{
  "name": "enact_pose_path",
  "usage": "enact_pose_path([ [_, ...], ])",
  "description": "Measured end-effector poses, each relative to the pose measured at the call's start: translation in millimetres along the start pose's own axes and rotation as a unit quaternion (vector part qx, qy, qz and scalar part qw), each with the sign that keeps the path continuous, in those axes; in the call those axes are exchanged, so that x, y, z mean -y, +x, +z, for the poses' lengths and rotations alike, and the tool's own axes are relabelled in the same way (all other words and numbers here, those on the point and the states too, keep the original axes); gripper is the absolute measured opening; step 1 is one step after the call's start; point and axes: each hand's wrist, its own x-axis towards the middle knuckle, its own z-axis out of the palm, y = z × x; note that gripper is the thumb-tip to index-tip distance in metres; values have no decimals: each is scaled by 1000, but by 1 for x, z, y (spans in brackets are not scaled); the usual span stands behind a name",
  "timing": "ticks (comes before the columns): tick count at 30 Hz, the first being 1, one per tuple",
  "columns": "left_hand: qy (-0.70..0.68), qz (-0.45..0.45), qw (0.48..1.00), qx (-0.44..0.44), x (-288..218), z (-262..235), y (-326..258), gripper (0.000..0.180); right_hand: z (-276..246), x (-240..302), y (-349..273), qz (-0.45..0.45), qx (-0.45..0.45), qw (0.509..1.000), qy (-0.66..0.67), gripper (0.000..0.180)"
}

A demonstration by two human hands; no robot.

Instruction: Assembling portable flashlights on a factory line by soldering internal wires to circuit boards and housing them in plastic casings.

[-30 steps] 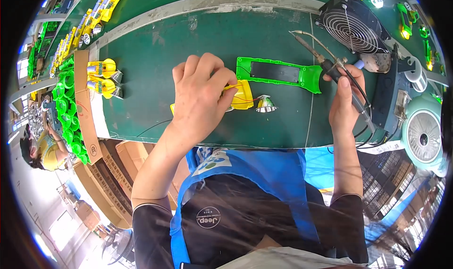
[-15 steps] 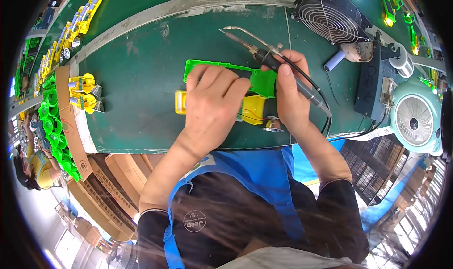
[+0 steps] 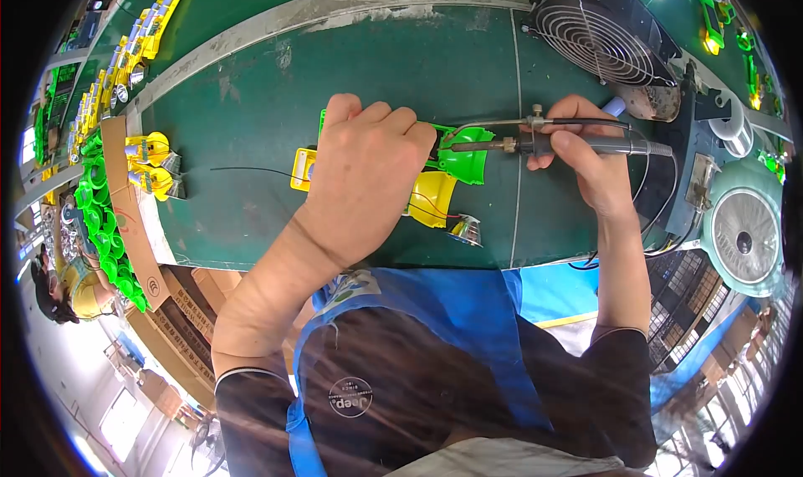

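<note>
My right hand (image 3: 590, 155) grips a soldering iron (image 3: 569, 146) with a thin metal solder-feed tube (image 3: 493, 125) along it. The iron lies nearly level, its tip pointing left over the wide end of a green plastic flashlight housing (image 3: 468, 161). Fingers curled, my left hand (image 3: 368, 184) covers the housing's middle and holds it; whatever the fingertips pinch is hidden. Just below the housing is a yellow plastic flashlight part (image 3: 432, 199), partly under my left hand. Thin red wires run from it to a silver reflector (image 3: 467, 230). A black wire (image 3: 251, 169) sticks out to the left.
Two yellow lamp assemblies (image 3: 150, 166) stand at the left by a cardboard box edge (image 3: 134, 218). Behind it green housings (image 3: 104, 226) are piled. At the right are a black fan (image 3: 598, 34), a solder reel (image 3: 734, 126) and a pale green fan (image 3: 743, 234). Another person (image 3: 79, 285) sits far left.
The soldering iron has swung down from pointing up-left to nearly level, as my right hand moved right. The black wire now shows left of the yellow part. The reflector has shifted slightly left.
</note>
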Motion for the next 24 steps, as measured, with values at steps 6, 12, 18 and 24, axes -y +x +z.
enact_pose_path([
  [6,10,-4,1000,-3,2,2,2,7,4,3,6,20,23,999,-22,20],
  [12,7,4,1000,15,2,-1,5,6,5,4,6,2,38,998,-56,18],
  [18,15,-1,1000,15,0,-2,6,5,7,5,4,5,30,997,-64,20],
  [24,31,-8,999,36,-1,-2,7,6,2,-2,-12,-14,-31,999,-31,35],
])
